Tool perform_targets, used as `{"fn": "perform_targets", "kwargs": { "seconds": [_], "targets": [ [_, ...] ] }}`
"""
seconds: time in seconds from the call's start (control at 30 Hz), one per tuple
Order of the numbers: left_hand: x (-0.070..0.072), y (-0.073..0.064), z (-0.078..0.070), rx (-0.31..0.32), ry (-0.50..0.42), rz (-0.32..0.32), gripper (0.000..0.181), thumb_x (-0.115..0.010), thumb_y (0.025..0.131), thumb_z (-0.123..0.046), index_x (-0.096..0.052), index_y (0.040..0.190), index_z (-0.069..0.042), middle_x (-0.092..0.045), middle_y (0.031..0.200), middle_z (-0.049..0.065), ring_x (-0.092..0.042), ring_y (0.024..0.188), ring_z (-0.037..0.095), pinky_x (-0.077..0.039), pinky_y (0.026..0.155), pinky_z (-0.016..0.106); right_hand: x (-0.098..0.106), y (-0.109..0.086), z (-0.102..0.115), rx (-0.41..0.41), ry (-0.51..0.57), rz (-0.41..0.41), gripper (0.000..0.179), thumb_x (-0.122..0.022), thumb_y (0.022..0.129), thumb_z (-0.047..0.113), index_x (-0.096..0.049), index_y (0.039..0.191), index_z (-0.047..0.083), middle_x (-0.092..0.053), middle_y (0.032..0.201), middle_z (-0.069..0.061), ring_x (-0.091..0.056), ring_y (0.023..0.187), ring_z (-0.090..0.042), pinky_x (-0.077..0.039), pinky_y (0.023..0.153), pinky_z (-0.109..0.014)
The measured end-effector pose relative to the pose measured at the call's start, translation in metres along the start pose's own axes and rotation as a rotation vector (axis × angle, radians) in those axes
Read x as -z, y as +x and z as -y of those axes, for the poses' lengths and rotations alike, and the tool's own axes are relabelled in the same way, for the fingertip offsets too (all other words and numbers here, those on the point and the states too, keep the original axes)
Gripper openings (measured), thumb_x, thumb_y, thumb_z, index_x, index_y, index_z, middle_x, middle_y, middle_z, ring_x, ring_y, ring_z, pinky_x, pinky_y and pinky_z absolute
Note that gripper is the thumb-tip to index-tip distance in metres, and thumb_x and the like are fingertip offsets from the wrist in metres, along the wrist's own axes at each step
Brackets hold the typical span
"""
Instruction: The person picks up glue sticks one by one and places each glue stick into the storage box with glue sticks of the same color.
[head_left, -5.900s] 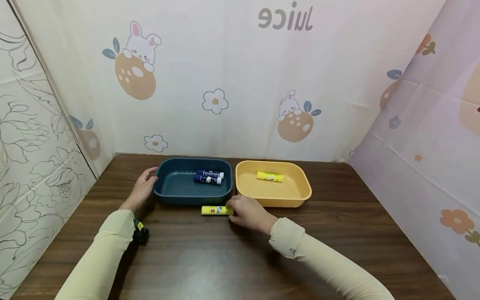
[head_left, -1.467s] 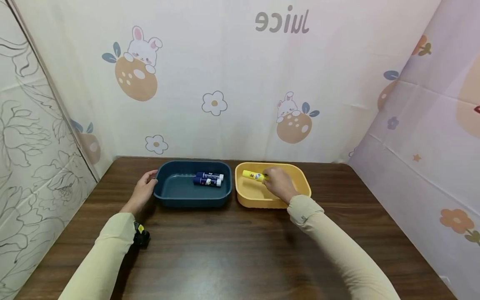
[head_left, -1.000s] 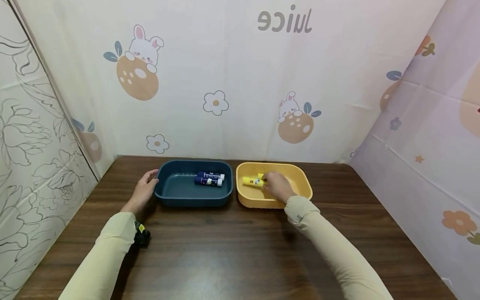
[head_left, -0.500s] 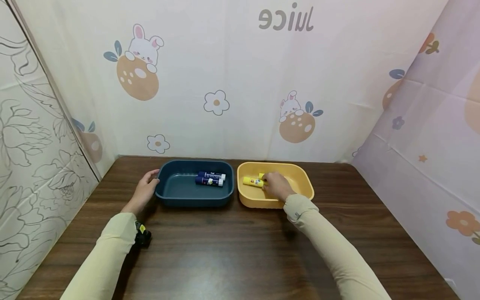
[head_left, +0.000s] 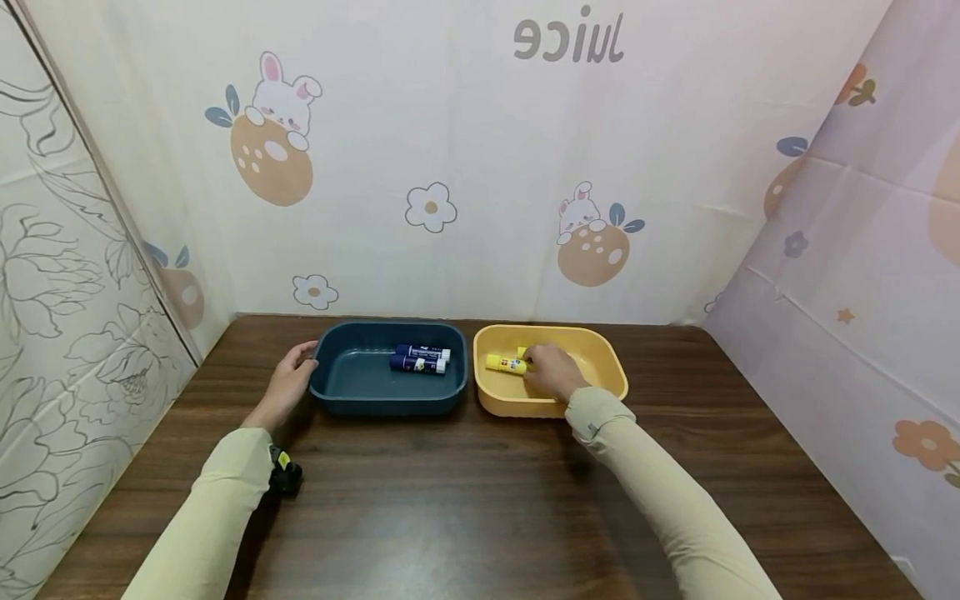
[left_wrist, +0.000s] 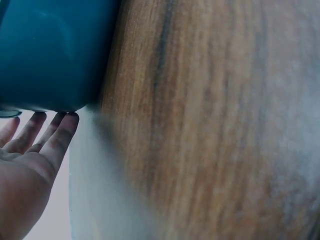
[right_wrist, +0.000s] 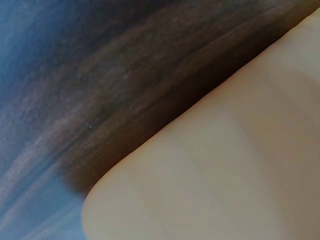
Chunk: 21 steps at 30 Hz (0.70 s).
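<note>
In the head view my right hand (head_left: 555, 371) reaches into the yellow tray (head_left: 612, 392) and pinches the right end of a yellow glue stick (head_left: 506, 364) lying low in it. A second yellow glue stick (head_left: 522, 352) lies behind, mostly hidden by the hand. My left hand (head_left: 288, 375) touches the left end of the dark blue tray (head_left: 388, 407). The left wrist view shows its fingers (left_wrist: 62, 135) fairly straight, fingertips against the tray's wall. Two dark blue glue sticks (head_left: 418, 364) with white caps lie side by side in that tray. The right wrist view shows only the yellow tray's outside and table.
Both trays stand side by side near the back of the brown wooden table (head_left: 450, 500). A patterned curtain (head_left: 480, 167) rises behind them, with more hanging at both sides. A small black device (head_left: 285, 475) sits at the left wrist.
My right hand has carried the yellow glue stick from the table before the trays into the yellow tray and lowered it. In the last second hardly anything moved. The left hand stayed at the blue tray.
</note>
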<state>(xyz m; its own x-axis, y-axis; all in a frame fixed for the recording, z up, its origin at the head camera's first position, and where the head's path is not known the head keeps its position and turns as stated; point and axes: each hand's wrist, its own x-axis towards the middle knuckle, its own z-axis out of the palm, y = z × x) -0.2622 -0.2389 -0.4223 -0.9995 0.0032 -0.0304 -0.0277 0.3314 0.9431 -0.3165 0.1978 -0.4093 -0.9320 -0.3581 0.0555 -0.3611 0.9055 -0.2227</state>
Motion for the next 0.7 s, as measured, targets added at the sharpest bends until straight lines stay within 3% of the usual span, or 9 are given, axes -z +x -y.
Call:
{"fn": "perform_targets", "kwargs": {
  "seconds": [0.7],
  "targets": [
    [0.005, -0.002, 0.003, 0.006, 0.013, 0.0, 0.051, -0.029, 0.103, -0.018, -0.02, 0.149, 0.001, -0.027, 0.147, 0.027, -0.03, 0.129, 0.04, -0.028, 0.105, 0.054, 0.012, -0.005, -0.005, 0.012, -0.015, 0.0, 0.033, -0.066, 0.082, 0.009, -0.066, 0.112, -0.004, -0.063, 0.11, -0.018, -0.061, 0.095, -0.031, -0.05, 0.08, -0.044]
  ]
}}
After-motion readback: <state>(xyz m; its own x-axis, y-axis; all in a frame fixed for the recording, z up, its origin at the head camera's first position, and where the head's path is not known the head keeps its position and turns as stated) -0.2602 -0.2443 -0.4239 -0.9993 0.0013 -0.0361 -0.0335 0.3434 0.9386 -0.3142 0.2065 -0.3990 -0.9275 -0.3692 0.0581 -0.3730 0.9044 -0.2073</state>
